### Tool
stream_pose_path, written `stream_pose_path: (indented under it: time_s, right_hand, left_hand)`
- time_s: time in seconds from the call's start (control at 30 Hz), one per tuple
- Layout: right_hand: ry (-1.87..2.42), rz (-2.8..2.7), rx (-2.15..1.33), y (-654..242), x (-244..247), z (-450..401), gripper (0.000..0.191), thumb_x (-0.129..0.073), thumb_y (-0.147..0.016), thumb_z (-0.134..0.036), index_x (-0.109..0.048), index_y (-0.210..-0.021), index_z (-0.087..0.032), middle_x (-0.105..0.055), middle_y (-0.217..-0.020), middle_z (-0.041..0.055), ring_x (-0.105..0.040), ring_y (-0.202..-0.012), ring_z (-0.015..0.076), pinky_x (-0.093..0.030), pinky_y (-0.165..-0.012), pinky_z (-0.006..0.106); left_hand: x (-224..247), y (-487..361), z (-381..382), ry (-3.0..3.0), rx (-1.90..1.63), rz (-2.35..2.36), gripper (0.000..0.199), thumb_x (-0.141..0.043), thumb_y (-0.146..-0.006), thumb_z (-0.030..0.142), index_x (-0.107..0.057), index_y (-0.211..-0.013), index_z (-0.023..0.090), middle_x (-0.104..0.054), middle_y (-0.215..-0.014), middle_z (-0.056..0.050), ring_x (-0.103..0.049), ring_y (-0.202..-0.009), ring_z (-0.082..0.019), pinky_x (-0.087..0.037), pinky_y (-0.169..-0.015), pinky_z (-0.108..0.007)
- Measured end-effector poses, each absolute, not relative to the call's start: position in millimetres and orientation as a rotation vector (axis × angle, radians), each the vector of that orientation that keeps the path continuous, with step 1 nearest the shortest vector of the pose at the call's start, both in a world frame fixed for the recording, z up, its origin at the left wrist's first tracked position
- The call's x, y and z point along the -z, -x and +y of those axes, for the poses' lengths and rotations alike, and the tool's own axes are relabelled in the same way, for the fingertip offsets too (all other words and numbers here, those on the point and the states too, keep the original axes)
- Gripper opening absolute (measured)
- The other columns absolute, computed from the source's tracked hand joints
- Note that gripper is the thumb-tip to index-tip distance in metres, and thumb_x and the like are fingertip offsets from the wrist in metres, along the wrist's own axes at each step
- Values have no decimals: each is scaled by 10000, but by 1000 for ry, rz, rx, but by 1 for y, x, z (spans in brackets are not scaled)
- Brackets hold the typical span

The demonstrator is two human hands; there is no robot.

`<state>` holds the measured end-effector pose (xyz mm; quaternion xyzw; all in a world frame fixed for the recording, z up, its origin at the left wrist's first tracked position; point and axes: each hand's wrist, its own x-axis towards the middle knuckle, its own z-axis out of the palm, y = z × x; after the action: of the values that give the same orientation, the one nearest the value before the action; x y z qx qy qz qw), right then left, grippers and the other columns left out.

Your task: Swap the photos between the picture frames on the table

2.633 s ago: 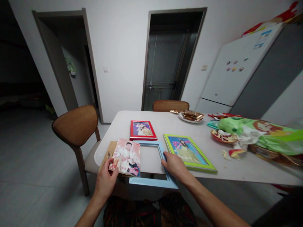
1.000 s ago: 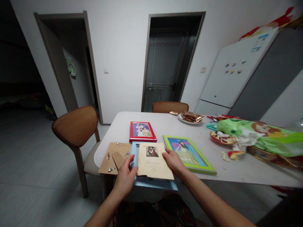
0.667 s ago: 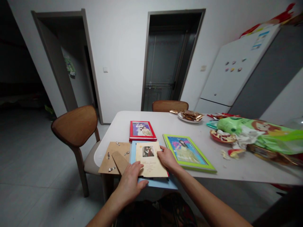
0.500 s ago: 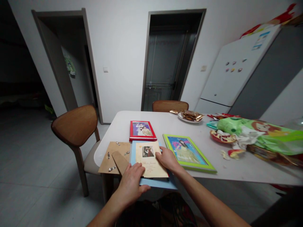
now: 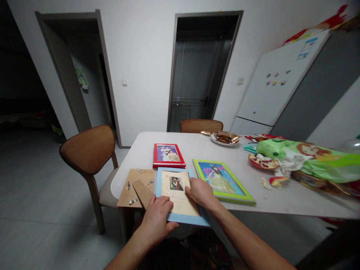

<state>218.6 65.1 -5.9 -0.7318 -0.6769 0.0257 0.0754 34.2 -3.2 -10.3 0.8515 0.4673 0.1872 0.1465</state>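
A cream printed card (image 5: pixel 180 200) with a small dark photo lies inside a light blue frame (image 5: pixel 185 218) at the table's near edge. My left hand (image 5: pixel 158 217) rests on the frame's lower left part, fingers on the card's edge and thumb at the frame's border. On the right, my right hand (image 5: pixel 200 192) grips the card and frame side, thumb on the card. Left of the frame is a brown backing board (image 5: pixel 143 187) with a stand flap and metal clips. A red-framed photo (image 5: pixel 169 155) lies behind, and a green-framed photo (image 5: pixel 222 180) lies to the right.
On the white table (image 5: pixel 194 142) are a plate of wrapped snacks (image 5: pixel 225 138), an opened pomegranate (image 5: pixel 263 162), peel pieces, crumpled tissue and a green plastic bag (image 5: pixel 323 159). Wooden chairs stand at the left (image 5: pixel 90 150) and far side (image 5: pixel 201 125).
The cream card has straightened and sits lower within the blue frame, whose lower border now shows more evenly. Both hands stay in nearly the same places.
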Motion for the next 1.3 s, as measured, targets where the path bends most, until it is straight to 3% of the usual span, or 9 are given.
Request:
stream_pose_path:
  time_s: [0.2,0.37,0.43,0.6,0.77,0.9,1.07,1.3]
  right_hand:
    - [2135,-2018,9,-220,11,66,403,-457,-712,-323,-514,-1079,-166,-630,-883,111,-582,-792,220,-377,-628,282]
    - [2170,-2098,-20,-223,13,70,287,-413,-738,-327,-632,-809,-154,-629,-844,124,-573,-786,211,-364,-627,274]
    - [2151,-2083,-9,-222,12,70,289,-411,-742,-326,-634,-819,-158,-623,-846,121,-568,-772,208,-359,-620,275]
    - [1771,-2135,-34,-191,6,60,322,-385,-782,-336,-598,-977,-194,-587,-907,94,-528,-806,182,-345,-684,274]
    - [1389,-2353,-93,-129,8,46,365,-466,-727,-451,-584,-978,-215,-577,-906,76,-453,-885,216,-298,-783,343]
    - [1328,-2436,-93,-96,13,41,445,-540,-625,-518,-574,-941,-207,-562,-888,82,-420,-888,246,-287,-779,392]
    - [1226,-2319,-237,-96,6,37,453,-582,-609,-388,-526,-1036,-247,-521,-936,57,-416,-879,211,-322,-747,344]
    - [1131,-2231,-271,-161,-2,18,397,-553,-627,-245,-551,-1022,-205,-528,-977,61,-433,-918,196,-327,-842,361]
  left_hand:
    - [9,-36,-3,-2485,-518,1330,284,-654,-632,329,-557,-873,215,-539,-1092,-62,-456,-1060,-235,-201,-973,-482]
    - [10,-38,-5,-2481,-539,1305,271,-644,-640,297,-560,-886,221,-535,-1119,-64,-454,-1072,-235,-195,-979,-494]
    - [9,-31,-6,-2468,-577,1290,350,-633,-645,274,-534,-977,224,-501,-1181,-77,-416,-1122,-238,-196,-989,-487]
    - [14,20,2,-2415,-697,1500,546,-621,-625,215,-441,-1141,213,-387,-1300,-92,-302,-1217,-243,-223,-1003,-459]
    - [39,73,24,-2288,-644,1910,519,-604,-601,191,-479,-1100,126,-433,-1252,-151,-357,-1181,-286,-283,-981,-438]
    - [51,86,32,-2268,-683,1926,470,-546,-609,142,-496,-1075,147,-475,-1220,-120,-393,-1161,-264,-313,-974,-413]
    - [39,87,29,-2246,-785,1928,446,-559,-601,150,-514,-1045,144,-506,-1184,-120,-430,-1130,-257,-330,-967,-407]
    - [20,37,14,-2318,-936,1688,453,-623,-603,167,-515,-1042,189,-516,-1177,-93,-440,-1119,-242,-349,-954,-412]
